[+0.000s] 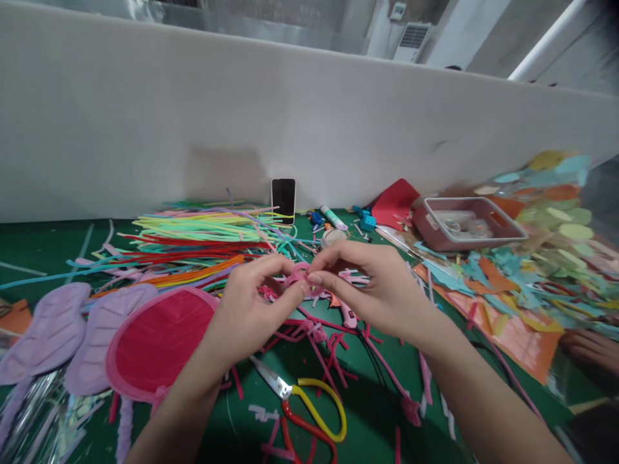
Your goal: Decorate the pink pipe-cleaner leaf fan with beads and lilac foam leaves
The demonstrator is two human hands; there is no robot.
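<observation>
My left hand (261, 299) and my right hand (370, 283) meet over the middle of the green table. Between their pinched fingertips is a small loop of pink pipe cleaner (300, 272), partly covered by the fingers. Just below them lie pink pipe cleaner pieces (333, 351) and a pink hot glue gun (348, 316), mostly hidden behind the right hand. Scissors (300, 393) with one yellow and one red handle rest nearer to me, their blades pointing up and left. A pink round shape with a crimson middle (162, 341) lies left of my left forearm.
Bundles of coloured pipe cleaners (203, 235) spread at the back left, beside two purple wing-like shapes (51, 332). A phone (283, 200) leans on the white partition (314, 122). A pink bin (469, 225) and paper scraps fill the right, where another person's hand (592, 351) shows.
</observation>
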